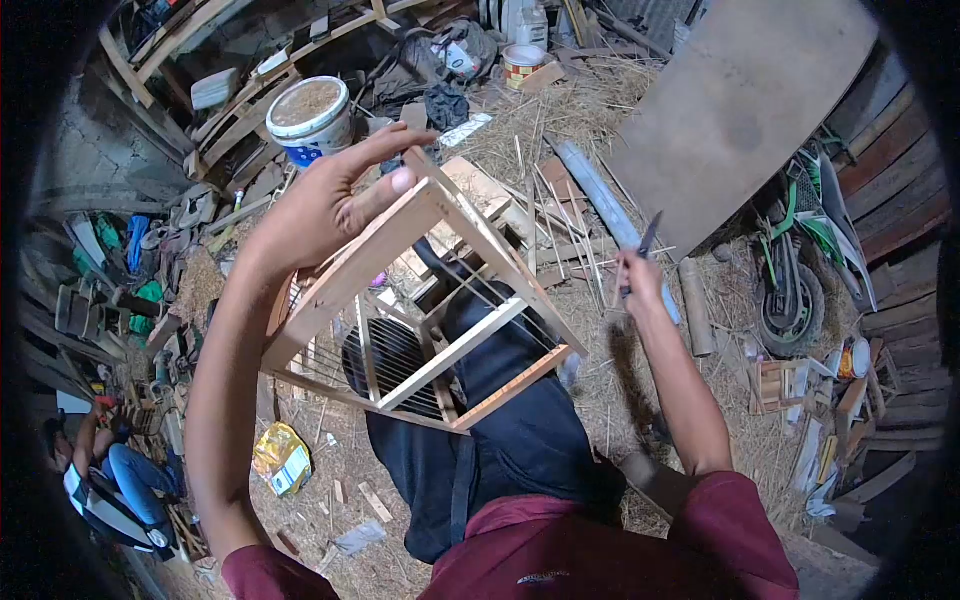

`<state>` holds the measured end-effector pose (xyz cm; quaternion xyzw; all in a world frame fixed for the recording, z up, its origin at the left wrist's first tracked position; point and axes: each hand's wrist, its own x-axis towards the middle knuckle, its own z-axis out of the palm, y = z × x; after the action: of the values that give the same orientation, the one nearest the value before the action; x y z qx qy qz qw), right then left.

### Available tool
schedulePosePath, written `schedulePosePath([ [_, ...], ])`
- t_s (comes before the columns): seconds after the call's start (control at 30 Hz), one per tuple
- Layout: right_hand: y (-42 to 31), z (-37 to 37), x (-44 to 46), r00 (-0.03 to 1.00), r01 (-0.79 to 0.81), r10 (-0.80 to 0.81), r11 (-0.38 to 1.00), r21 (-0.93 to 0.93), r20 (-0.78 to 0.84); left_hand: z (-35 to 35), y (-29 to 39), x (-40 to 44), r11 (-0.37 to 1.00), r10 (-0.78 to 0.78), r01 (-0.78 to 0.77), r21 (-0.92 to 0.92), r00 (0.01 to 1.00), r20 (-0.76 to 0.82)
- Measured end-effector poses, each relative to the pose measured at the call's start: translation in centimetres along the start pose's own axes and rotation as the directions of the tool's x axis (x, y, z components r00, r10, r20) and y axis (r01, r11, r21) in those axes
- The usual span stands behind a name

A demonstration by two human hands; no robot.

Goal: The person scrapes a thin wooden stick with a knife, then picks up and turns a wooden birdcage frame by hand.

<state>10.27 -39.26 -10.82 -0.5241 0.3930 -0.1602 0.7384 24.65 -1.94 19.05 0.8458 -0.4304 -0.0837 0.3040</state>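
My left hand (345,195) grips the upper corner of a small wooden cage (455,350), its thumb pressed on the top board and fingers reaching over the edge. The cage is tilted above my lap, with pale wooden bars across its open side and rows of thin wires within. Off to the right, my right hand (640,280) is closed round a knife (651,234), blade pointing up and away from the cage. Most of the knife's handle is hidden by the fingers.
Thin sticks (575,225) and a grey plank (600,195) lie ahead on straw. A large board (745,120) leans at the back right, near a small motorbike (800,250). A white bucket (310,115) stands back left. Another person (125,470) sits far left.
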Motion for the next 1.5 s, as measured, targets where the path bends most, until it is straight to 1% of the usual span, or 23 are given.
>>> schedulePosePath([
  [0.03,-2.7,0.6,-2.0,0.994,0.105,-0.104,0.988,0.116,-0.017,0.0,-0.2,0.2,1.000,-0.001,0.001,0.006,1.000,0.008],
  [0.13,-8.4,3.2,-7.4,0.979,0.193,-0.202,0.944,0.269,0.008,0.1,-0.9,1.2,1.000,-0.025,0.024,0.013,0.998,0.056],
  [0.23,-10.7,6.7,-12.3,0.961,0.206,-0.250,0.929,0.307,0.114,0.1,-0.5,2.2,0.994,-0.101,0.105,-0.027,0.989,0.110],
  [0.33,-10.0,9.1,-14.8,0.895,0.239,-0.325,0.928,0.285,0.307,-0.1,-0.2,2.7,0.995,-0.099,0.097,0.031,0.988,0.115],
  [0.43,-8.3,10.2,-16.3,0.741,0.449,-0.480,0.874,0.185,0.470,-0.7,-0.1,2.6,0.987,-0.148,0.140,0.079,0.985,0.092],
  [0.47,-8.4,10.1,-16.7,0.689,0.531,-0.451,0.847,0.027,0.567,-0.9,-0.4,2.7,0.984,-0.153,0.144,0.106,0.984,0.088],
  [0.5,-7.3,11.2,-16.0,0.589,0.710,-0.613,0.704,0.025,0.526,-0.9,-0.8,2.7,0.980,-0.160,0.148,0.132,0.983,0.085],
  [0.53,-7.0,11.0,-15.7,0.622,0.662,-0.558,0.750,0.011,0.549,-0.6,-1.3,2.6,0.988,-0.128,0.124,0.091,0.991,0.039],
  [0.63,-7.5,10.3,-15.2,0.644,0.622,-0.436,0.777,-0.098,0.629,-0.7,-1.3,2.1,0.949,-0.309,0.307,0.066,0.951,0.018],
  [0.7,-6.3,11.0,-15.1,0.627,0.622,-0.513,0.783,0.020,0.586,-0.4,-2.7,2.0,0.907,-0.408,0.408,0.105,0.913,-0.020],
  [0.77,-6.2,11.0,-15.9,0.678,0.591,-0.458,0.804,-0.056,0.576,-0.5,-3.0,0.3,0.946,-0.325,0.325,-0.021,0.942,-0.079],
  [0.83,-6.2,11.0,-15.7,0.688,0.612,-0.470,0.785,-0.094,0.553,-0.3,-3.0,-2.7,0.985,-0.166,0.134,-0.107,0.894,-0.415],
  [0.87,-6.3,11.1,-15.9,0.693,0.582,-0.479,0.813,-0.025,0.538,-0.1,-3.0,-4.6,0.993,-0.088,0.027,-0.114,0.817,-0.569],
  [0.97,-5.6,10.6,-15.4,0.739,0.548,-0.454,0.835,-0.052,0.498,2.6,-4.2,-10.7,0.972,-0.231,0.089,-0.216,0.511,-0.828],
  [1.03,-5.4,10.7,-15.3,0.729,0.566,-0.475,0.823,-0.045,0.493,8.5,-5.7,-12.6,0.854,-0.415,-0.023,-0.520,0.575,-0.705],
  [1.07,-5.5,10.9,-15.4,0.724,0.572,-0.475,0.819,-0.050,0.499,11.8,-5.4,-12.0,0.860,-0.385,-0.082,-0.504,0.544,-0.745],
  [1.1,-5.7,11.1,-15.4,0.717,0.580,-0.477,0.813,-0.054,0.508,14.0,-5.1,-12.4,0.869,-0.420,-0.011,-0.494,0.511,-0.750],
  [1.17,-6.4,11.4,-15.1,0.719,0.588,-0.507,0.808,-0.027,0.475,15.7,-5.5,-11.7,0.727,-0.574,-0.117,-0.676,0.436,-0.693],
  [1.3,-9.8,10.9,-13.3,0.648,0.728,-0.730,0.677,0.104,0.217,14.1,-4.6,-10.1,0.669,-0.625,-0.123,-0.733,0.443,-0.643],
  [1.37,-14.4,10.4,-15.7,0.719,0.659,-0.680,0.732,0.173,0.144,13.4,-3.4,-8.6,0.651,-0.597,-0.215,-0.728,0.447,-0.666],
  [1.4,-16.4,9.8,-16.9,0.750,0.630,-0.655,0.750,0.201,0.094,14.0,-4.5,-8.2,0.695,-0.579,-0.171,-0.698,0.442,-0.685],
  [1.43,-17.7,9.2,-17.3,0.756,0.602,-0.643,0.756,0.257,0.123,13.8,-4.3,-7.8,0.655,-0.611,-0.165,-0.738,0.459,-0.645],
  [1.5,-19.9,8.4,-17.8,0.758,0.541,-0.627,0.758,0.364,0.181,13.6,-3.7,-7.1,0.742,-0.564,-0.082,-0.666,0.461,-0.685],
])
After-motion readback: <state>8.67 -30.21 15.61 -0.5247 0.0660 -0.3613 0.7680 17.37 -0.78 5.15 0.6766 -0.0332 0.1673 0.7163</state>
